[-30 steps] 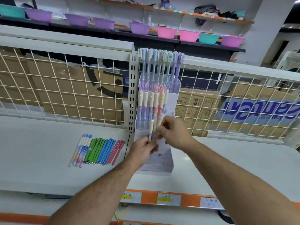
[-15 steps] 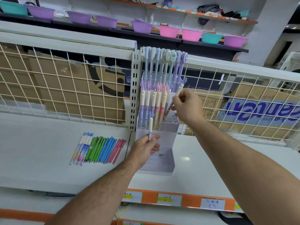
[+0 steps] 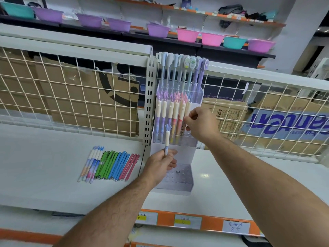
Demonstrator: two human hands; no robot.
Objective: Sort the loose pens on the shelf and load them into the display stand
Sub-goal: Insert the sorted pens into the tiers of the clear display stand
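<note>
Just in front of the clear acrylic display stand (image 3: 178,182), the left hand (image 3: 160,164) pinches a slim pen (image 3: 167,138) upright, with a cream cap and a frilly blue top. The right hand (image 3: 201,125) pinches a cream-capped pen (image 3: 187,108) standing in the stand's middle tier. Glossy loose pens (image 3: 108,164) lie side by side on the white shelf (image 3: 44,166). The handwriting on the price labels (image 3: 187,221) is unreadable.

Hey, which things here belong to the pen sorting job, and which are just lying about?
Job: display stand; loose pens on the shelf; left hand gripping a blue-tufted pen; right hand pinching a cream pen in the stand's middle tier.
Lying about: plastic basins; cardboard boxes; wire grid; price labels.
</note>
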